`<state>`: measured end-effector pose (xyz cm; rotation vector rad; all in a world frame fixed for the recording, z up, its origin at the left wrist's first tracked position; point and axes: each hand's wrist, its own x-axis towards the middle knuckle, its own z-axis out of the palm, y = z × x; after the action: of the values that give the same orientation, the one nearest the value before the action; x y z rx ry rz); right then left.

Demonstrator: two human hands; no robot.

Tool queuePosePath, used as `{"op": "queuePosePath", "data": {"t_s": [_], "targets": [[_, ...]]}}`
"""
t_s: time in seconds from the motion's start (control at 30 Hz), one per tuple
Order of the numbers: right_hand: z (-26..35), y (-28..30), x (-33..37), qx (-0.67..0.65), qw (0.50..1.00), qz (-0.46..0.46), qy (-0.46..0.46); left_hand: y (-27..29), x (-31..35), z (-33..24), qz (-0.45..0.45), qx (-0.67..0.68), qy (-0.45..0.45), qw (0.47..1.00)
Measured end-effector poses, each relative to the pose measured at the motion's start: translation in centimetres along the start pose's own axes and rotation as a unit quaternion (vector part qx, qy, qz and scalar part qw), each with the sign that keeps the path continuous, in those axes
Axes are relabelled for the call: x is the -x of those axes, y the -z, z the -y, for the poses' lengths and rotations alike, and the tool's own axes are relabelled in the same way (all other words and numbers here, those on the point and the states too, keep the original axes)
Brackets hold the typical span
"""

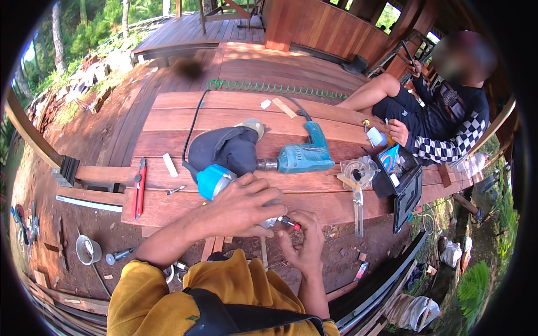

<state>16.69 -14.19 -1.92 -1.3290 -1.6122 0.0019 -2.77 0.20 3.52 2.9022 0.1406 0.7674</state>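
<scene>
Two bare hands work over the near edge of a plank worktop. The left hand wraps a blue-and-silver power tool, which sits at that edge, left of centre. The right hand curls beside the tool's red-tipped bit; whether it pinches the bit is unclear. Behind lie a cap and a drill; a red cutter lies by the near left corner.

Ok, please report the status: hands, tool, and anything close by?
Left hand gripping blue power tool. Right hand at its red tip. Dark cap and teal drill lie close beyond.
</scene>
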Motion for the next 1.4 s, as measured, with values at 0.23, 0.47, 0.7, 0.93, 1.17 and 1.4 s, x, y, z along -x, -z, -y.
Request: {"op": "queuePosePath", "data": {"t_s": [0.23,0.47,0.7,0.93,1.17,1.4], "targets": [[1.0,0.8,-0.7,0.003,1.000,-0.007,-0.019,-0.5,0.3,0.0,-0.025,-0.012,0.000,1.000],[1.0,0.6,-1.6,0.089,0.993,0.068,-0.021,-0.7,0.7,0.0,-0.028,-0.025,-0.012,0.999],[1.9,0.4,-2.3,0.020,0.999,0.027,-0.002,-0.7,0.8,0.2,-0.090,-0.008,0.005,0.996],[1.9,1.4,-3.3,-0.008,0.998,0.038,-0.039,-0.1,0.6,0.0,-0.063,0.006,0.020,0.998],[1.1,1.7,-3.4,0.073,0.985,0.142,-0.060,0.2,0.2,0.3,-0.033,0.005,0.019,0.999],[1.0,1.0,-3.4,0.000,0.999,0.054,-0.005,0.1,0.2,0.3,-0.033,-0.003,0.022,0.999]]}}
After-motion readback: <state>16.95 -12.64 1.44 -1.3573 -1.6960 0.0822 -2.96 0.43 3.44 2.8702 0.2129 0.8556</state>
